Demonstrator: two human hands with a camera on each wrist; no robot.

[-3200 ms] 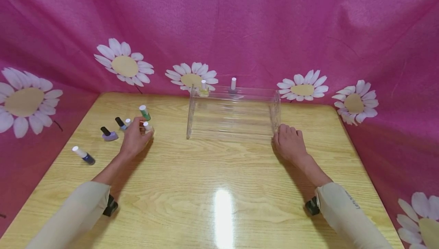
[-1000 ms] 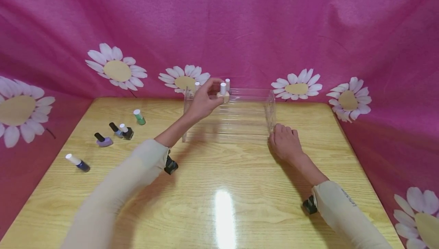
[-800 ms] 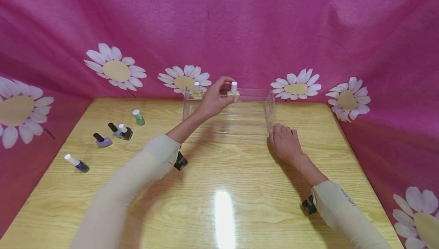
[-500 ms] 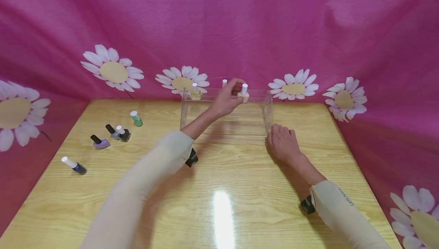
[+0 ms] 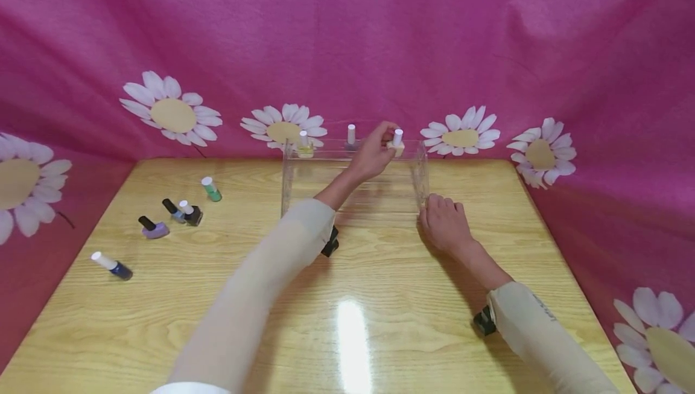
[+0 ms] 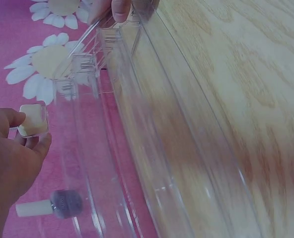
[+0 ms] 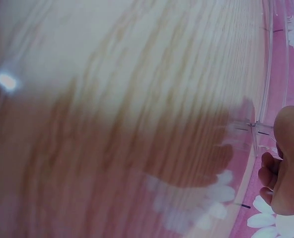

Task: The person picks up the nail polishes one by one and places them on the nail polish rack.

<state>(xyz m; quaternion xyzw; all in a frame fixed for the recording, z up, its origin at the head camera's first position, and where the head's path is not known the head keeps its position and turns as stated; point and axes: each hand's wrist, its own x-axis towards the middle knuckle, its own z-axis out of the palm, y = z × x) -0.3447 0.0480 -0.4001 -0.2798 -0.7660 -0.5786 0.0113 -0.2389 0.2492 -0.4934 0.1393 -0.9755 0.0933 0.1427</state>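
Observation:
My left hand [image 5: 374, 154] pinches a cream nail polish bottle [image 5: 398, 144] with a white cap at the top tier of a clear stepped rack [image 5: 421, 171], toward its right end. In the left wrist view, the bottle's square base [image 6: 34, 120] shows between thumb and fingers; whether it touches the tier I cannot tell. A yellowish nail polish bottle [image 5: 306, 149] stands at that tier's left end. Nearer the middle is a greyish nail polish bottle [image 6: 67, 204]. At the rack's right front corner, my right hand [image 5: 447, 223] holds the side panel with curled fingers.
Left on the wooden table [image 5: 228, 297] are green [image 5: 212, 190], black [image 5: 192, 215], light blue [image 5: 175, 212], purple [image 5: 155, 230] and dark blue [image 5: 113, 266] nail polish bottles. A pink flowered cloth [image 5: 347, 38] hangs close behind the rack.
My left hand took the cream bottle from the left group, carried it to the rack's top tier and moved rightward past the greyish bottle. The right hand stays at the rack's corner.

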